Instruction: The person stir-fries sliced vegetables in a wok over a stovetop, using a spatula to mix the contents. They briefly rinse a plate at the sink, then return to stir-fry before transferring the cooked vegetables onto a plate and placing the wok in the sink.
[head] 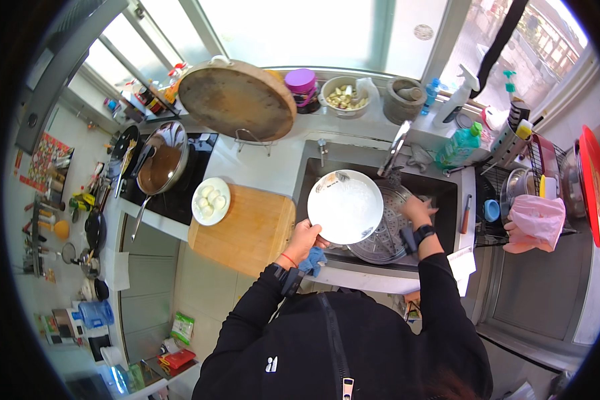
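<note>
My left hand [305, 238] grips the lower left rim of a white plate [345, 207] with a leaf pattern, its face turned up over the sink. To the right, my right hand [417, 210] hangs above the sink basin [442, 200] with nothing visible in it and its fingers apart. Beneath the plate and that hand lies a round perforated metal steamer tray [387, 230], partly covered. Water comes from the chrome faucet [395, 147] just behind. A blue cloth [313, 261] lies at the sink's front edge, by my left wrist.
Left of the sink are a wooden cutting board [245, 225] and a plate of peeled eggs [210, 201]. A wok [162, 165] sits on the stove, its handle sticking out forward. A knife [465, 215] lies on the right ledge, beside a dish rack [490, 192].
</note>
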Tool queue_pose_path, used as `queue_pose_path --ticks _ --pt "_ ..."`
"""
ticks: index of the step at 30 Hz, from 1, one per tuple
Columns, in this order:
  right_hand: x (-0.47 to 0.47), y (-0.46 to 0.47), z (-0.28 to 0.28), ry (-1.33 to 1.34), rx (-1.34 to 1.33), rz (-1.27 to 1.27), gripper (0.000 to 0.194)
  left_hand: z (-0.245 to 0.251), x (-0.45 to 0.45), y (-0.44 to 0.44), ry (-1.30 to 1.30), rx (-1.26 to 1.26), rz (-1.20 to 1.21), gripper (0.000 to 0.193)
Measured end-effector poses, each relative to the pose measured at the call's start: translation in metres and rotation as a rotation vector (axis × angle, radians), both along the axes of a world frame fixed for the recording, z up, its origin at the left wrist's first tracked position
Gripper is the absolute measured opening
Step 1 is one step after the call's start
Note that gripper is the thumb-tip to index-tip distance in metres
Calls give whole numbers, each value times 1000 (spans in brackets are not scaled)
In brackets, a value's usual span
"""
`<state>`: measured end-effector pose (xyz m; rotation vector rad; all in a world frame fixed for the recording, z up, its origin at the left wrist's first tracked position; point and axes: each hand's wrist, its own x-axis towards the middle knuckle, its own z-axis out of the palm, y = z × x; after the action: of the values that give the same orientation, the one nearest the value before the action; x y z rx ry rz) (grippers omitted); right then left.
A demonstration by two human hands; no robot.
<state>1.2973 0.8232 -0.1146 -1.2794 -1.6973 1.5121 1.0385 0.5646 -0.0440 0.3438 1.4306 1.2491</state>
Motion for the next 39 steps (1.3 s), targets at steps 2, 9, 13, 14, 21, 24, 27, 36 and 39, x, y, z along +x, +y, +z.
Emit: queue_pose_path --ticks 2,9,13,14,21,24,27,36,39 --pt "-7 -30 3 -389 460 61 47 8 -13 -19 20 -6 19 26" --pt "-105 -140 84 101 -418 286 43 38 -64 -111 -21 38 126 23" --pt "-165 -217 129 190 -433 451 36 55 -109 -176 -20 67 171 22" --pt "-183 -238 132 208 -371 473 34 59 -123 -195 -24 71 169 22" --pt "-315 -377 154 273 -270 541 31 101 -234 -339 46 89 232 23" --pt "-375 -424 166 299 -292 582 32 120 -278 -395 126 83 291 27" --pt "-435 -457 185 328 -374 669 33 137 -320 -448 182 132 321 32" --pt "-643 -506 230 249 -265 764 30 111 -440 -561 309 135 558 29" --pt "-720 -500 234 260 -239 777 28 79 -488 -586 292 128 597 23"
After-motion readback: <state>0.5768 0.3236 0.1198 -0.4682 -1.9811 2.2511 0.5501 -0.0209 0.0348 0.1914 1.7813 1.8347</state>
